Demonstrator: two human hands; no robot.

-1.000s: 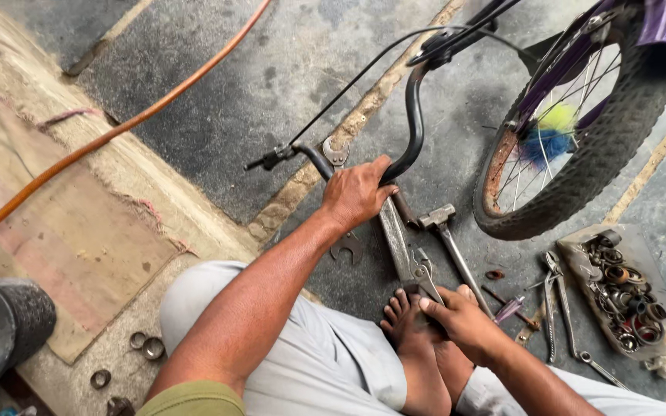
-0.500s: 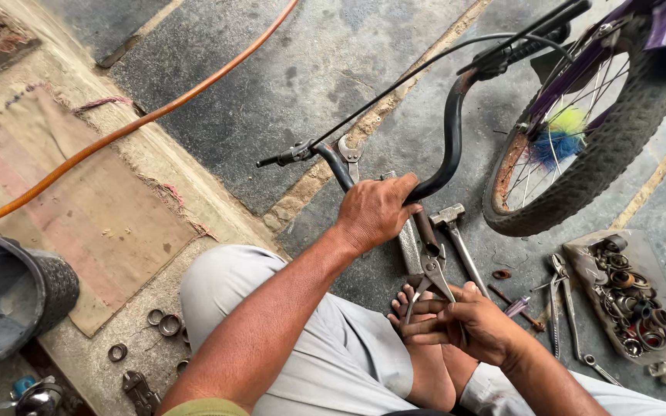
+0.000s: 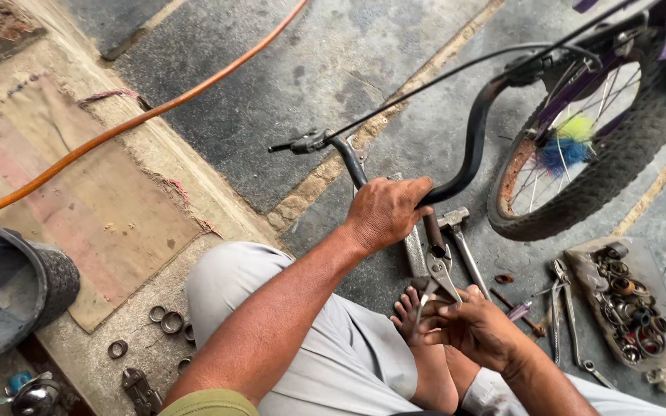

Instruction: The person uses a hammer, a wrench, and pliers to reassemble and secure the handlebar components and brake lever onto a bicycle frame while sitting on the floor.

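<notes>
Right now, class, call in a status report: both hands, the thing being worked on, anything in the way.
Left hand grips black handlebar. Right hand holds pliers at the bar. Hammer and spanners lie close on the floor.

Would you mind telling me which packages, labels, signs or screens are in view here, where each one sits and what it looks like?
No package, label, sign or screen shows in this view.
Nearest to a container: a flat grey-brown tray of rusty rings and small metal parts, on the floor at the right, below the bicycle wheel.
A dark round bucket stands at the left edge, plain, with no label visible.
</notes>
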